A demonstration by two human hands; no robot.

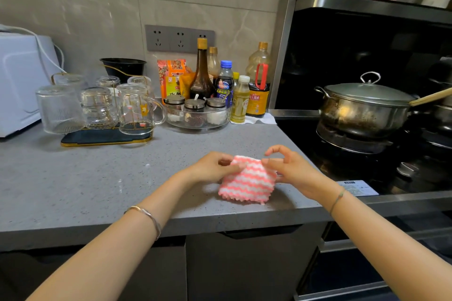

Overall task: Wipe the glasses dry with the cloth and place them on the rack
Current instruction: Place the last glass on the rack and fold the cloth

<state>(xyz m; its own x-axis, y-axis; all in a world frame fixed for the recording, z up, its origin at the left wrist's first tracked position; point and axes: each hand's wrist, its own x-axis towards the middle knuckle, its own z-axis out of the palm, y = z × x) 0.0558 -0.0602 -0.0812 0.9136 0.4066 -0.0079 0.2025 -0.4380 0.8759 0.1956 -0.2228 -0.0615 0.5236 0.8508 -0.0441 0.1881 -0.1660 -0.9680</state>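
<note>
Cloth (247, 182) first: soft, light and fluffy-looking, with a pink and white zigzag. I judge it will drape and bunch rather than keep its shape, so corners and edges are where to take it. It lies on the countertop (97, 178) near the front edge, at my six o'clock. My left hand (210, 167) pinches its ten-o'clock corner, thumb and fingers curled onto the fabric. My right hand (291, 171) pinches the two-o'clock corner, forefinger arched free above.

Glasses (97, 107) stand mouth-down on the rack (105, 138), at ten o'clock from the cloth and well apart from both hands. They look thin and hard, probably slick if wet, so fragile. I would grasp each round the body, and the handled mug (139, 110) by its handle.
</note>
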